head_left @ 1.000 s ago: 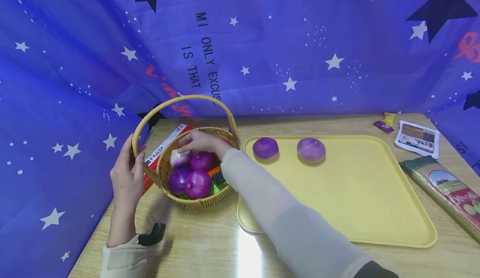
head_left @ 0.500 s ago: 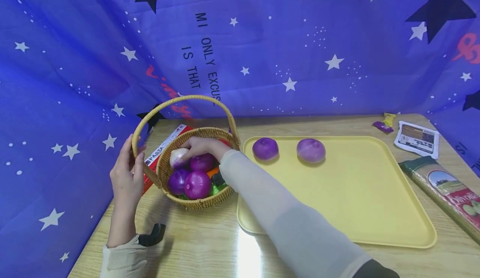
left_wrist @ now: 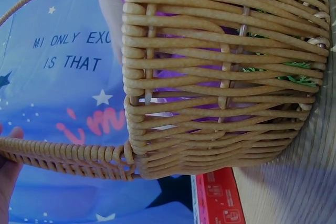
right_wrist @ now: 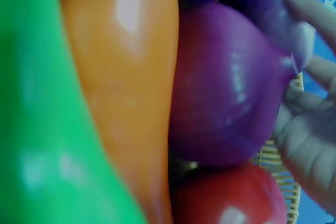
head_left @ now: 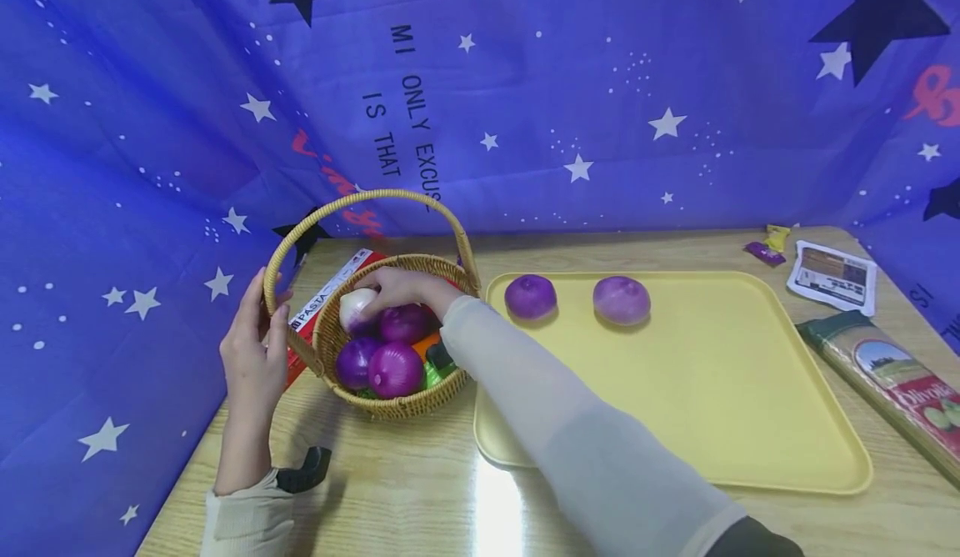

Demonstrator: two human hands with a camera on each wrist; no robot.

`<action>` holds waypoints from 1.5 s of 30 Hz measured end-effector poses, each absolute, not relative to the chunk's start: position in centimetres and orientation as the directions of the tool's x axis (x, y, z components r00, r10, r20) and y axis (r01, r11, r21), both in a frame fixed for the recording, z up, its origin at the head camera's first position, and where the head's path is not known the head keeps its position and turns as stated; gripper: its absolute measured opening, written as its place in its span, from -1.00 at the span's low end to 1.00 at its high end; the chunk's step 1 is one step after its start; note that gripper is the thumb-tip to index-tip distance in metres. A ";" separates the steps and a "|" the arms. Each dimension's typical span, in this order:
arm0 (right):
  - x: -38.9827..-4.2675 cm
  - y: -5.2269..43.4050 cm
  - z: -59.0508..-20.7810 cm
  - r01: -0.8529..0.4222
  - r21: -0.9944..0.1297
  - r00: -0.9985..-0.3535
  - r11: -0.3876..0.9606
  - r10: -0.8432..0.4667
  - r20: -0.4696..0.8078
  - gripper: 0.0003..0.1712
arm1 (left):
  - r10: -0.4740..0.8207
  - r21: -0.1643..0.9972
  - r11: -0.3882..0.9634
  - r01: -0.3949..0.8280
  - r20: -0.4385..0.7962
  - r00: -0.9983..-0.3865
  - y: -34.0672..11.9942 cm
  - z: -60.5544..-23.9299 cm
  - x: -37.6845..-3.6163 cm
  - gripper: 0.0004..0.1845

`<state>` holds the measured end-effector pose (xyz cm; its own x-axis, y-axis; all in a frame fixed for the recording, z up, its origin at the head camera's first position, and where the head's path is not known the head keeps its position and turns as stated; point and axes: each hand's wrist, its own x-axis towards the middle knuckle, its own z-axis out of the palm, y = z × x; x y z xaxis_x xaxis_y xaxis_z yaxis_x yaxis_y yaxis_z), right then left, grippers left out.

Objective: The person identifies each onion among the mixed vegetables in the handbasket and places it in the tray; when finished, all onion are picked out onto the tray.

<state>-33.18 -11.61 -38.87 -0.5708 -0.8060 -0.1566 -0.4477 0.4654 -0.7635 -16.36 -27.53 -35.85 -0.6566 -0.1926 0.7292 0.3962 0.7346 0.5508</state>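
Observation:
My left hand (head_left: 255,348) grips the left side of the arched handle (head_left: 367,197) of a wicker basket (head_left: 408,408). Inside the basket, my right hand (head_left: 401,287) holds a round white-and-purple vegetable (head_left: 357,308) at the left wall. The right wrist view has its thumb and fingers on either side of that vegetable (right_wrist: 273,17). Beside it lie purple onions (head_left: 396,370), with an orange vegetable (right_wrist: 123,77), a green one (right_wrist: 47,129) and a red one (right_wrist: 231,198) nearby. Part of the contents is hidden under my right hand and forearm.
A yellow tray (head_left: 697,390) to the right bears two purple onions (head_left: 622,300). A red pasta box (head_left: 330,292) lies behind the basket. At the far right are an Olivoila packet (head_left: 892,382), a white pouch (head_left: 832,278) and small wrapped sweets (head_left: 767,252).
The right hand's fingers have drawn back from over the white-and-purple vegetable to its right side, uncovering more of its white top. The left hand and basket have stayed put.

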 end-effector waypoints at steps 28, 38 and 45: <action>-32.5 -6.6 -34.8 -0.470 -0.865 -0.527 0.177 -0.842 0.114 -0.31 | -0.185 0.554 0.729 0.403 0.726 -0.663 -27.4 -35.7 -16.1 -0.46; -30.9 -4.2 -33.8 -0.614 -0.755 -0.490 0.232 -0.862 0.133 -0.17 | -0.190 0.563 0.710 0.424 0.732 -0.654 -27.3 -35.8 -16.2 -0.46; -30.2 -1.3 -33.0 -0.580 -0.793 -0.521 0.188 -0.834 0.183 -0.22 | -0.197 0.573 0.706 0.417 0.724 -0.661 -27.2 -35.6 -16.1 -0.46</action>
<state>-30.18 -1.29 -32.95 -0.5208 -0.8338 0.1830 -0.5799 0.1883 -0.7926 -16.14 -27.22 -35.57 -0.6610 -0.1974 0.7240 0.4169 0.7056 0.5730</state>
